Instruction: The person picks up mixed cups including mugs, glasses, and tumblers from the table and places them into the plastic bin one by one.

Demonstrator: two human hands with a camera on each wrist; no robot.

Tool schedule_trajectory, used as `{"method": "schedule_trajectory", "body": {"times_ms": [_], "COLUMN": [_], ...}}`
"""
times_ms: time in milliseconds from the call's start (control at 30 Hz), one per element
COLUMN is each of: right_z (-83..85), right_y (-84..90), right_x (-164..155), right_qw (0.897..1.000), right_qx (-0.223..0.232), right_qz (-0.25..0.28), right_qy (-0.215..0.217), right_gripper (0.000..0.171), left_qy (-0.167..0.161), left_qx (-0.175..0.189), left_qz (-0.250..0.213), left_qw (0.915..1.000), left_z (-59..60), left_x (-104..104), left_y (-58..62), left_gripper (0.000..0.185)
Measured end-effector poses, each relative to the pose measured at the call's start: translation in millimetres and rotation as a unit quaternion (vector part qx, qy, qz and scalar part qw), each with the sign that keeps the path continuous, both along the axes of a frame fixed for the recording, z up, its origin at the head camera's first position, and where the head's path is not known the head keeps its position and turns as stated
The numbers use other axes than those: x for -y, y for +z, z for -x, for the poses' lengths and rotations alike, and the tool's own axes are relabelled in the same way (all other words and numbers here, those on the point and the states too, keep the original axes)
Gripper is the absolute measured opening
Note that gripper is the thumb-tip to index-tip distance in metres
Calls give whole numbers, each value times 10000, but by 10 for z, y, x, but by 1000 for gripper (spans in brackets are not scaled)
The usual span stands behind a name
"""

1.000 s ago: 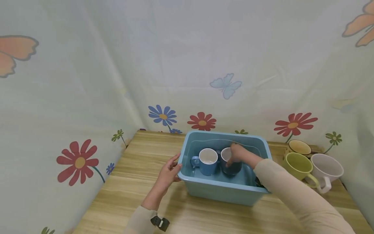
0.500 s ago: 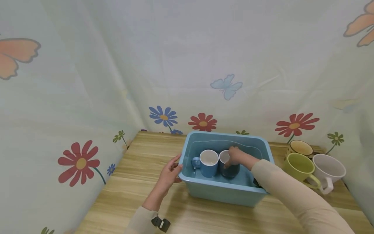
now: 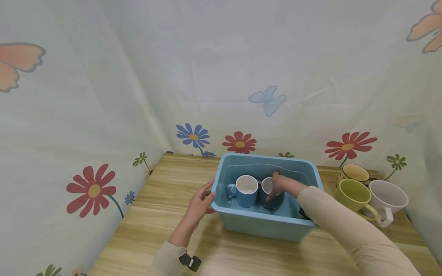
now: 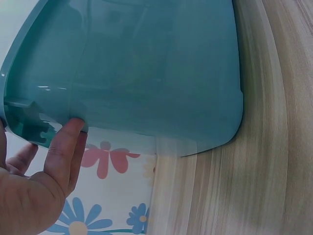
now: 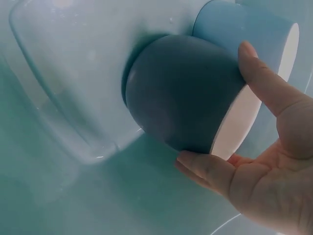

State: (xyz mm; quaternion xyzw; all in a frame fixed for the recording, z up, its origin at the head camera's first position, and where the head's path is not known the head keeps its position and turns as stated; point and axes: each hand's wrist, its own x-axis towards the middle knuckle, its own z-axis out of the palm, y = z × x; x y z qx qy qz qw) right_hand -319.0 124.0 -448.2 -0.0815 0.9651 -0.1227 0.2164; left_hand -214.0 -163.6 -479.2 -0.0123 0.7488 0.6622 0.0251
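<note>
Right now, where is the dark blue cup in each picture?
Head: dark blue cup mid-frame in the blue tub, under the right hand.
Left wrist: not in it; only the tub's outside.
Right wrist: centre, held by the hand.
Shared landmark: the blue tub.

two mugs [image 3: 246, 190] side by side in bin [image 3: 266, 228] — bin on table [image 3: 165, 214] | three cups [image 3: 355, 195] right of bin
</note>
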Motion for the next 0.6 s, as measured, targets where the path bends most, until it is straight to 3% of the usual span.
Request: {"method": "schedule_trajectory", "body": {"times_ms": [300,433,600], "right_z": [18,27,56], "right_y": [47,51,84], "right_x": [19,-19,-86], "right_qw": [9992,9979,9976], "right_qx": [235,317,379], "right_qz": [273,467,580], "right_qy": [-187,-313,-22], "right_gripper": [105,99,82], "left_qy": [20,3,-25], "left_qx": [-49,-2,48], "left_qz": [6,12,7], "left_qw": [10000,10000,10000], "left_z": [10,13,-2], "left_x": [-2,-12,-6], "left_y": [38,41,22], "left_gripper": [54,54,54]}}
